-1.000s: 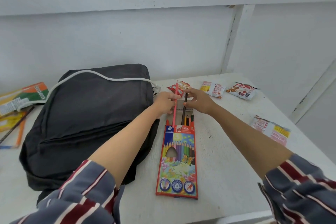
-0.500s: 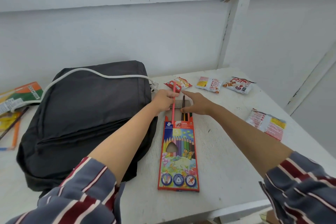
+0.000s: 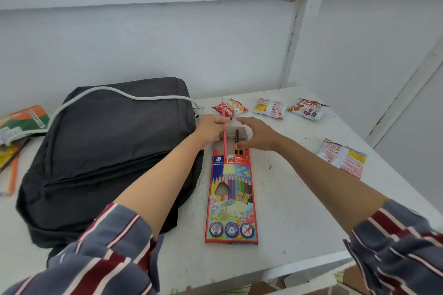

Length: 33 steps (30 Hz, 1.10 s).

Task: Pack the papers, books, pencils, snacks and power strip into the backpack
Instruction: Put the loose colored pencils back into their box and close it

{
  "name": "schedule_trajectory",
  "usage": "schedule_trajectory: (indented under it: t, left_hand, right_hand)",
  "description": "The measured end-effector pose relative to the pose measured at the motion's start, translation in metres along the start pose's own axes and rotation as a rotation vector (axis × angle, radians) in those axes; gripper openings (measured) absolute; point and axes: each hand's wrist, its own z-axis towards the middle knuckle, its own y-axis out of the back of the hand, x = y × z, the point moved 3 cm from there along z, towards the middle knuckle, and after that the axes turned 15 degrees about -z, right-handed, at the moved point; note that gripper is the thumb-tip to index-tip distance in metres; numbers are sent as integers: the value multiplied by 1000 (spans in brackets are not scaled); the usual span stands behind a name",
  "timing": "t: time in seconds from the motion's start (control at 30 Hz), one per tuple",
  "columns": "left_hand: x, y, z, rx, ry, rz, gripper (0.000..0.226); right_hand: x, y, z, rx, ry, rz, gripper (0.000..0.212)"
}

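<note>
A red coloured-pencil box (image 3: 231, 196) lies on the white table (image 3: 299, 199), its flap open at the far end. My left hand (image 3: 209, 128) pinches a pink pencil (image 3: 224, 137) whose lower end is inside the box. My right hand (image 3: 255, 135) hovers at the box mouth with fingers spread, beside a dark pencil (image 3: 236, 136) that sticks out of the box. The black backpack (image 3: 105, 155) lies flat to the left, zipped, with a white power-strip cable (image 3: 124, 96) draped over it.
Three snack packets (image 3: 231, 108) (image 3: 269, 108) (image 3: 306, 109) lie at the far edge, another packet (image 3: 342, 157) at the right. Books and loose pencils (image 3: 16, 132) lie left of the backpack. White walls close off the back and right.
The pink pencil has slid deeper into the box. My right hand has let go of the dark pencil, which now sits lower, and its fingers have opened.
</note>
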Motion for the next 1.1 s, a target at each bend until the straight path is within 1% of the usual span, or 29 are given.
schedule_trajectory:
  t: [0.07,0.13,0.23,0.37,0.53,0.73,0.87,1.1]
  left_hand:
    - [-1,0,-1,6,0,9,38]
    - [0,-1,-1,13,6,16,38]
    - [2,0,-2,26,14,27,37]
    - [3,1,-2,25,20,20,37]
    - [4,1,-2,18,21,-4,37]
    - [6,2,-1,0,22,-19,37]
    - [4,1,-2,-4,16,-29,37]
    - [5,2,-1,-12,10,-14,38]
  right_hand:
    - [0,-1,1,0,-37,-58,88]
    - [0,-3,3,34,-64,-109,85]
    - [0,-6,4,67,-83,-110,79]
    - [0,-7,5,67,-83,-109,83]
    - [4,-6,3,96,-49,-66,78]
    - [-3,-6,2,88,-40,-11,70]
    - [-6,-8,2,94,-34,31,59]
    - [-9,-8,3,89,-25,60,52]
